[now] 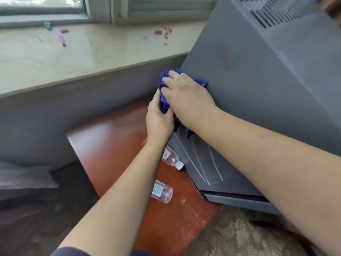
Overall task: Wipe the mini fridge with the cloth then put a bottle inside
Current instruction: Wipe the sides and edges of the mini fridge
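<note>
Home rm, marble windowsill (55, 58), patterned carpet (239, 235), wood cabinet (114, 145)

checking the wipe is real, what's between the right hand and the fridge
The blue cloth: in the head view the right hand presses it against the grey fridge, while the left hand holds its hanging end.

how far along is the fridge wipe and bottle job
Nothing is clearly finished. In hand: the right hand presses the dark blue cloth against the grey mini fridge while the left hand grips its lower part. Left: the two clear plastic bottles lie on the reddish wooden table, and the fridge door looks shut.
</note>
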